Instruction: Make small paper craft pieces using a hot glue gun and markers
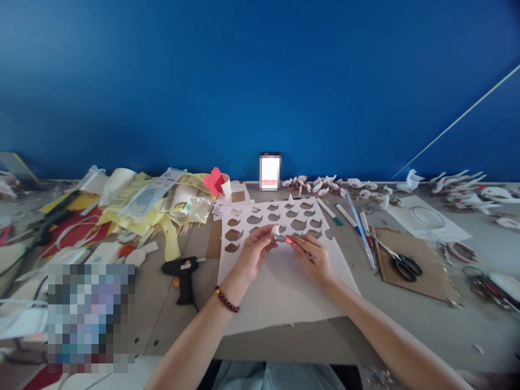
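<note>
Both my hands meet over a white foam-like sheet [284,303] on the table, which has rows of leaf- or bird-shaped holes cut in its far part. My left hand [255,252], with a dark bead bracelet at the wrist, pinches a small white piece [275,229] between thumb and fingers. In the fingers of my right hand [314,257] is a slim tool with a grey tip and a red-pink part [288,240]. Its tip lies against or just below the white piece; which, I cannot tell. The tool's exact kind is too small to make out.
A black glue gun [184,276] lies left of the sheet. Black-handled scissors [402,265] rest on brown cardboard [430,284] at the right, with several markers nearer. White bird shapes [357,183] line the blue wall. Packets and paper cups crowd the left; a phone [270,172] stands behind.
</note>
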Available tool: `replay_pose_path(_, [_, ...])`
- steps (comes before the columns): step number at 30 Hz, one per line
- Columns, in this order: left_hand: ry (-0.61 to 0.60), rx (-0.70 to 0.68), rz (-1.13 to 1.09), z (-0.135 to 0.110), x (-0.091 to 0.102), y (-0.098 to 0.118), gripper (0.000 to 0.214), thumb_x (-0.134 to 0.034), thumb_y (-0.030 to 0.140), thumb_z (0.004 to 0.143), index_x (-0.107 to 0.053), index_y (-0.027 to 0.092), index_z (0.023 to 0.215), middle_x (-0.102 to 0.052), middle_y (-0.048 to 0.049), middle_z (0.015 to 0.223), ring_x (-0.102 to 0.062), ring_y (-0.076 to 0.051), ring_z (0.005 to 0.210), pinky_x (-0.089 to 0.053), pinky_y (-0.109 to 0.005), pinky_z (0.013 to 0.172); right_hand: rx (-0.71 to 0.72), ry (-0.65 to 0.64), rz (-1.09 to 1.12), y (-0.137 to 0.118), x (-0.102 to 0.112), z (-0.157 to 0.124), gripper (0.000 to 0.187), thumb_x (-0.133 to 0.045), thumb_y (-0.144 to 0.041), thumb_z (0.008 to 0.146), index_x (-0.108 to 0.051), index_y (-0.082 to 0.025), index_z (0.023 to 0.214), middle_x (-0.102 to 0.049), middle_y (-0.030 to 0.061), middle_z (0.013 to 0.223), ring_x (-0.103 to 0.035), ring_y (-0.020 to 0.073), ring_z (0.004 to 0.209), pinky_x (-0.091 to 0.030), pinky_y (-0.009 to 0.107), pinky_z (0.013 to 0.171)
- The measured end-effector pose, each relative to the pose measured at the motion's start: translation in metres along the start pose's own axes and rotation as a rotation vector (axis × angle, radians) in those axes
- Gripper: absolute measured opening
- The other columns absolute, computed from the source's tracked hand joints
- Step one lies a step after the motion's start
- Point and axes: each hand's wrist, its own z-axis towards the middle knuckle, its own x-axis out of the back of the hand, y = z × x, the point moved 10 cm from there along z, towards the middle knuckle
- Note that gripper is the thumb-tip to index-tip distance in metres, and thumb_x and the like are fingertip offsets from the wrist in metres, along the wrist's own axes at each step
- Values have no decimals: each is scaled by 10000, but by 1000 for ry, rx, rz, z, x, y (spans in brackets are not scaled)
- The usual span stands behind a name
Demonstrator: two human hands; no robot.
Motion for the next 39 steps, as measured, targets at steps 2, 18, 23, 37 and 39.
replay_pose_path(2, [2, 5, -1, 0, 0, 0, 335, -767, 188, 587, -701, 168, 914, -662, -5, 731, -590, -99, 695, -461, -239, 727, 0, -1, 0, 0, 0, 0, 266, -469, -266, 909, -694, -189, 1027, -635, 79, 836, -580, 139, 684, -451, 219, 502])
replay_pose_path(18, [-16, 23, -22, -1, -6, -1, 329, -816, 211, 551, -723, 176, 865, -676, 0, 730, -601, -94, 675, -487, -255, 760, 16, 7, 10, 0, -1, -2, 255, -477, -257, 905, -692, -184, 1023, -622, 68, 808, -560, 119, 630, -445, 209, 478])
replay_pose_path(23, [-8, 29, -31, -2, -7, -2, 327, -829, 202, 533, -723, 182, 841, -685, 4, 725, -613, -97, 671, -499, -262, 777, 5, 10, 11, 1, -1, -2, 261, -476, -268, 906, -691, -188, 1030, -626, 74, 829, -579, 131, 671, -457, 210, 485])
replay_pose_path(37, [-10, 26, 6, -2, -7, 0, 314, -841, 202, 518, -723, 169, 807, -693, 1, 699, -623, -91, 633, -505, -229, 719, 29, 15, -4, 5, -2, -5, 255, -493, -247, 896, -684, -212, 1060, -639, 74, 876, -612, 147, 736, -493, 220, 532])
replay_pose_path(39, [-3, 30, 23, -3, -7, 1, 318, -841, 201, 515, -724, 170, 809, -694, 1, 700, -626, -96, 637, -505, -231, 720, 24, 14, -3, 6, -2, -5, 257, -491, -247, 897, -682, -212, 1064, -639, 77, 885, -611, 148, 741, -494, 222, 534])
